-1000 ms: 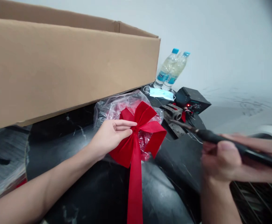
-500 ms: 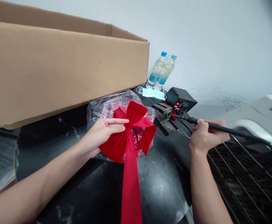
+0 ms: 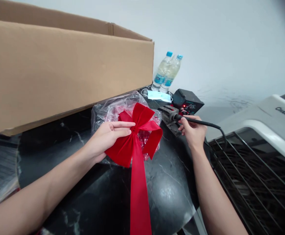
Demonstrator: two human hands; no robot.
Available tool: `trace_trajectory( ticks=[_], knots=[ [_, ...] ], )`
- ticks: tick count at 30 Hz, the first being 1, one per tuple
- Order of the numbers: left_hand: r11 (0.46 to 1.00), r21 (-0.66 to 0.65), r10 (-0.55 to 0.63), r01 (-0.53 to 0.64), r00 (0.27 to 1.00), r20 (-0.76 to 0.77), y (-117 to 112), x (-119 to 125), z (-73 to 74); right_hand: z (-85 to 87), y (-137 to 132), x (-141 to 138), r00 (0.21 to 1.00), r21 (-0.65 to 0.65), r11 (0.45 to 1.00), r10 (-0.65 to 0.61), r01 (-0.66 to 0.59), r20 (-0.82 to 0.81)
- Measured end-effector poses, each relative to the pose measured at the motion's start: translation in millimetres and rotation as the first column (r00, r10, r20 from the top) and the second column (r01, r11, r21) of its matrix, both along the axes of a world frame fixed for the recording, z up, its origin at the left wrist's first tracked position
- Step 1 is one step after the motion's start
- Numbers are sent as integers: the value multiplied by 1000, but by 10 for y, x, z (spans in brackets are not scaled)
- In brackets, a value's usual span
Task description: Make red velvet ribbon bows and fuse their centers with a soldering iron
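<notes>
My left hand (image 3: pixel 110 137) pinches a red ribbon bow (image 3: pixel 142 117) near its gathered middle, and one long tail hangs down toward me. Under the bow lies a clear plastic bag (image 3: pixel 103 111) with more red material in it. My right hand (image 3: pixel 193 130) is closed round the black handle of a soldering iron (image 3: pixel 185 118), whose tip end is inside the metal holder (image 3: pixel 169 112) and hidden there. Behind the holder sits the black soldering station (image 3: pixel 187 101) with a red light lit.
A large cardboard box (image 3: pixel 71 65) fills the back left of the black marbled table (image 3: pixel 167 186). Two water bottles (image 3: pixel 165 71) and a blue face mask (image 3: pixel 159 96) are by the wall. At right stands a white appliance with a dark grille (image 3: pixel 250 169).
My right hand has moved left and brought the soldering iron into the holder; its tip was showing outside before. My left hand keeps its hold on the bow. The view has shifted slightly.
</notes>
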State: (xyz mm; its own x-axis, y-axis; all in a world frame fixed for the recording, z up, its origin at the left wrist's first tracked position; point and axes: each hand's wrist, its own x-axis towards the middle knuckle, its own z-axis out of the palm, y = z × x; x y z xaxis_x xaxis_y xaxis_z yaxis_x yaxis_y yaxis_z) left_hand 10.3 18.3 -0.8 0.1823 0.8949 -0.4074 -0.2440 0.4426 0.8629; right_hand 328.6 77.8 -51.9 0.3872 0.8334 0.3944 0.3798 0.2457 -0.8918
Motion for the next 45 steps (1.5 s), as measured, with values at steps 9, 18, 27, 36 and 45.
trace_trajectory(
  ticks=[9,18,27,36,45],
  knots=[
    [964,257,-86,63,993,79,-49,4,-17,-68,37,30,997,-83,994,71,-68,33],
    [852,510,-94,121,992,-79,-205,19,38,-38,9,-65,999,-79,996,29,-28,13],
    [822,566,-32,61,998,-60,-221,26,116,-58,48,-45,996,-127,989,63,-70,-58],
    [836,540,-86,99,995,-50,-156,4,27,-39,8,-35,985,-180,974,114,-137,-132],
    [936,339,-158,98,975,155,-27,0,-48,235,-337,19,960,-552,786,198,-277,-200]
  ],
)
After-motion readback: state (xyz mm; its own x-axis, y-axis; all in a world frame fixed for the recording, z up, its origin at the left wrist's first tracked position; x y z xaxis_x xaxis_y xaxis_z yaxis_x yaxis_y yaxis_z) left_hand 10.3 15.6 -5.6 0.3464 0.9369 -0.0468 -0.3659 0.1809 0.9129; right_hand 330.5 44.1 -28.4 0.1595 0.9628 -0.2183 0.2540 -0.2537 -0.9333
